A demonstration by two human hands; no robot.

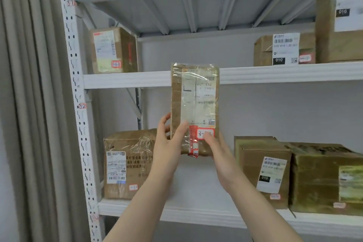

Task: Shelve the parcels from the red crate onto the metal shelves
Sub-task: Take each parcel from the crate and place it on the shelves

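Left grip (pixel 169 143), right grip (pixel 218 155) pinch parcel (pixel 194 100) standing above them.
I judge: light, stiff, tape-slick; hold side edges.

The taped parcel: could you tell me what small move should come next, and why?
Probably ease the parcel forward and down into the gap between the left box and right box: left hand and right hand hold it upright before that gap.

A tape-wrapped brown parcel (pixel 194 108), bearing a white shipping label and red sticker, is held upright before the middle tier of white metal shelves (pixel 127 79).
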